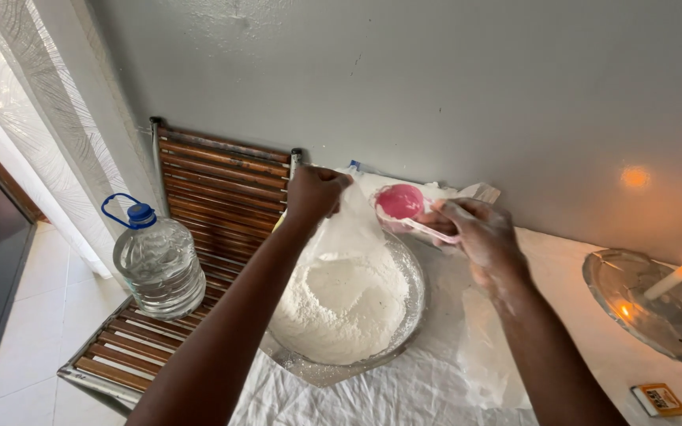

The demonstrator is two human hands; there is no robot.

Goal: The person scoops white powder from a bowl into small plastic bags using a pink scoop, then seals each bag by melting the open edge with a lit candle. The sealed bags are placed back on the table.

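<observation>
Presently we record the left hand (315, 192) raised above the far rim of a glass bowl (414, 293), its grip closed tight on the top edge of a thin clear plastic bag (354, 217), which hangs down toward the white flour (339, 304) heaped in the bowl. The bag carries a dusting of the same powder. The right hand (479, 234) sits just beside the bowl's far right edge, fingers curled around the pale handle of a pink measuring scoop (400, 202); that grip is closed on the handle, and the scoop's cup stands over the bag's upper edge, its mouth facing up. We cannot tell whether the cup holds flour. Both hands show powder on the skin.

The bowl rests on a white cloth (404, 390) spread over the worktop (570, 260), which runs along a grey wall. To the left, a slatted wooden chair (222, 189) carries a large clear water bottle (158, 264) with a blue cap and carry loop, well apart from the bowl. At the right end of the worktop a glass dish (623, 293) holds a lit white candle (676, 276), and a small yellow matchbox (657, 399) lies near the front edge.
</observation>
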